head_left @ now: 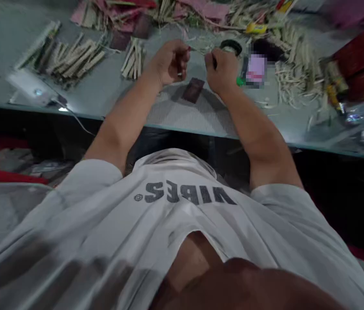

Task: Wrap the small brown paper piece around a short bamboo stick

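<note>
Over the glass-topped table [214,118] my left hand [171,62] and my right hand [223,71] face each other a short way apart. A thin pale-green strip [197,50] runs between them, blurred, and the fingers of each hand are closed on an end of it. Below the gap between the hands lies a small dark brown rectangular piece [193,90]. Close to my left wrist is a small bunch of pale sticks [133,59]. Just beyond my right hand sits a dark round ring-like object [231,44].
Heaps of sticks [75,58] lie at the left, behind a white device [29,88] with a cable. Pale strips [298,73] are piled at the right, near red boxes [362,60]. A yellow packet [256,28] and pink wrapping [204,9] lie at the back.
</note>
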{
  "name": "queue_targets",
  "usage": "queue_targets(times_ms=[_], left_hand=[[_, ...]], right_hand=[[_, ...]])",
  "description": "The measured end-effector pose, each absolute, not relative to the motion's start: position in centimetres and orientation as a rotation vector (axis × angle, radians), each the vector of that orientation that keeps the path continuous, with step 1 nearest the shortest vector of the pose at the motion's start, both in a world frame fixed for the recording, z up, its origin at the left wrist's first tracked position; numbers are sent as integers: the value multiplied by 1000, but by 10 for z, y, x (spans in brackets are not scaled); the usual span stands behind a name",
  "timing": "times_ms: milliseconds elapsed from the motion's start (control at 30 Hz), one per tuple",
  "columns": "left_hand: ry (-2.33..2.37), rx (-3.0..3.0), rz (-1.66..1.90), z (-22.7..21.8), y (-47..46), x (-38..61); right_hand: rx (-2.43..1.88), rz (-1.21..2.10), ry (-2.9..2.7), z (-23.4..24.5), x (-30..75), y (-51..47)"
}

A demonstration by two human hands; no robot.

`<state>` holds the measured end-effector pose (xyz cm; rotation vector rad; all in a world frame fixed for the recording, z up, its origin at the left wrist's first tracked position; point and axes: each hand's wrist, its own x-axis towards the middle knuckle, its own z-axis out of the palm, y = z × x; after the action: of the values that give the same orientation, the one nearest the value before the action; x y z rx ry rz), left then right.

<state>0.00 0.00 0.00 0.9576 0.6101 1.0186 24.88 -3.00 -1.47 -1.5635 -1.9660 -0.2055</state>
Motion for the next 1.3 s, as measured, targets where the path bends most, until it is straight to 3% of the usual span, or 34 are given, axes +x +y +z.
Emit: queue_targets(times_ms=[500,1300], left_hand=[[579,736,807,25,-8,-1],[678,804,935,23,-7,3]], right_hand=[[-1519,-171,-1919,-24,249,-18],[-1338,83,-1772,-28,247,-9]])
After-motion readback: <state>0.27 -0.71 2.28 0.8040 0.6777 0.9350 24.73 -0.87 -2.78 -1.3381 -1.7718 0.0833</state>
